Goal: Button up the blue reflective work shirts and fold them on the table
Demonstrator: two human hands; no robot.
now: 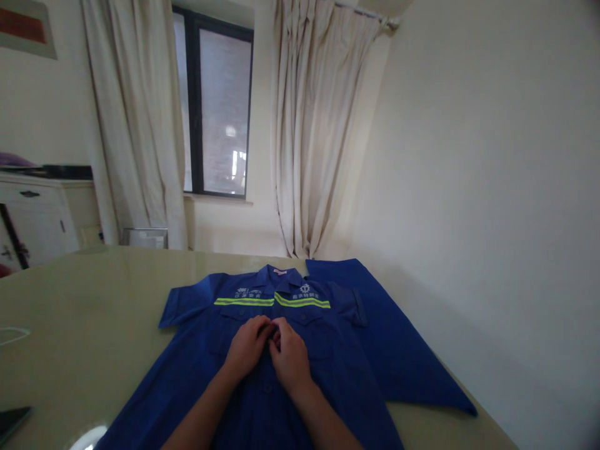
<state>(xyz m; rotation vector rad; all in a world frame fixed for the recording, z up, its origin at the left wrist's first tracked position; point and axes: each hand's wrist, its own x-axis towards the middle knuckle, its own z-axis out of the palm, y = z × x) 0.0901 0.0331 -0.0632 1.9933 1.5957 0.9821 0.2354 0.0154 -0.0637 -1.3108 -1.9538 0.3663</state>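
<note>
A blue short-sleeved work shirt (197, 369) lies front side up with its collar away from me. Yellow-green reflective strips and white printing cross its chest. Over the front placket, just below the strips, my left hand (247, 345) and my right hand (290, 359) meet with their fingertips together. Both are closed in a pinch on the shirt's front edge. The fingers hide the exact spot they grip, and whether a button is there cannot be made out. Lower on the placket a button (267, 388) shows between my wrists.
Another folded blue cloth (403, 350) lies to the right, partly under the shirt, by the wall. The pale green table (94, 300) carries a dark flat object (13, 422) and a white loop (14, 335) at the left. Curtains (314, 125) hang behind.
</note>
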